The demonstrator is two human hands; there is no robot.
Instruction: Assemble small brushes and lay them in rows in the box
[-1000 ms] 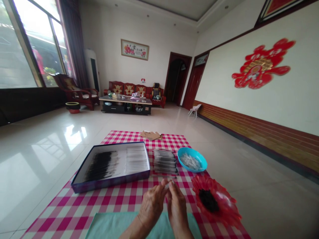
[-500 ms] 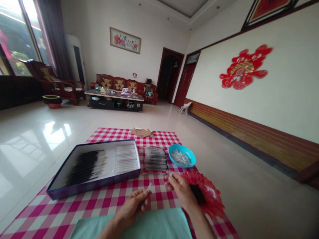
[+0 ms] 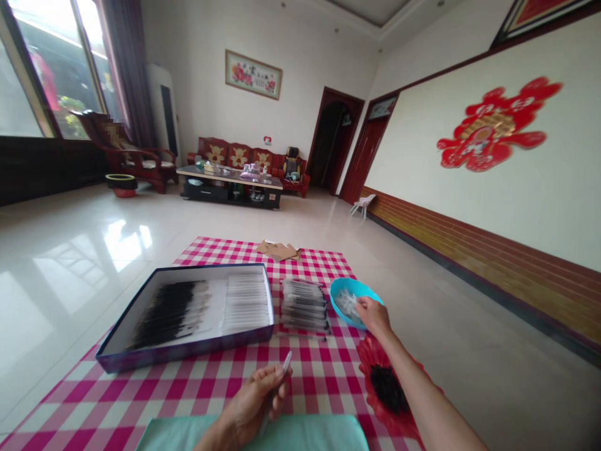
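Observation:
My left hand [image 3: 260, 396] is closed around a slim, translucent white pen-like tube [image 3: 287, 361], its pointed tip sticking up past the thumb. The rest of the tube is mostly hidden in the fingers. Over the rim of a blue bowl [image 3: 369, 287], my right hand [image 3: 374, 315] reaches in with fingertips pinched among small clear plastic pieces [image 3: 346, 302]; whatever it grips is hidden. Left of the bowl lies a stack of clear pens with dark ends [image 3: 304, 305]. Under my right forearm stands a red flower-shaped dish [image 3: 369, 360] with small black pieces [image 3: 389, 388] in it.
A shallow box [image 3: 188, 351] on the left holds black-ended rods [image 3: 164, 313] and a row of clear tubes [image 3: 244, 302]. A teal cloth [image 3: 310, 433] lies at the near edge of the checkered tablecloth [image 3: 188, 382]. Cardboard pieces [image 3: 279, 250] lie at its far end.
My right hand has moved from beside the left hand, up and right, into the blue bowl. My left hand keeps the tube in about the same place. The view has shifted slightly.

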